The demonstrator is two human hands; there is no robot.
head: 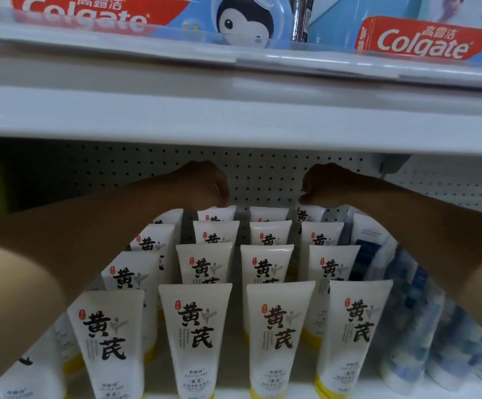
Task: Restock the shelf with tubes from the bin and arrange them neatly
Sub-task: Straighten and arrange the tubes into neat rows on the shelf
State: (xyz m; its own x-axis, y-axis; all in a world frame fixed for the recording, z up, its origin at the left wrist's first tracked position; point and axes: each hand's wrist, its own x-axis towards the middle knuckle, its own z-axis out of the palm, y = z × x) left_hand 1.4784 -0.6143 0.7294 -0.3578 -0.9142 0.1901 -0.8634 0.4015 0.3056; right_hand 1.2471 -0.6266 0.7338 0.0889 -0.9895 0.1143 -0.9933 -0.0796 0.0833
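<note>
Shelf (234,116) edge runs across mid frame; upper tier at top holds Colgate boxes (424,41) and a penguin pack (242,21). Below it, pegboard back wall (263,174) at centre.

White tubes (196,335) stand cap-down w/ yellow caps, in approx four columns running front to back, filling lower centre of frame. Blue-patterned tubes (424,326) sit just beside them at lower right. No bin in view.

Both arms reach in from lower left & lower right to the back row. Left hand (205,185) is curled closed, knuckles up, at the top of a rear tube (216,213), looks like touching; whether it actually pinches it, can't tell. Right hand (323,184) same: curled, fingers folded, over the rear tube (309,214) at centre right; grip not clear.

Risk, as I judge it: forearms pass right over the front rows, so dropping an elbow or pulling back fast could knock tubes over, domino-style, since they're tall and packed close. Pushing the rear ones unevenly would also skew the columns.
</note>
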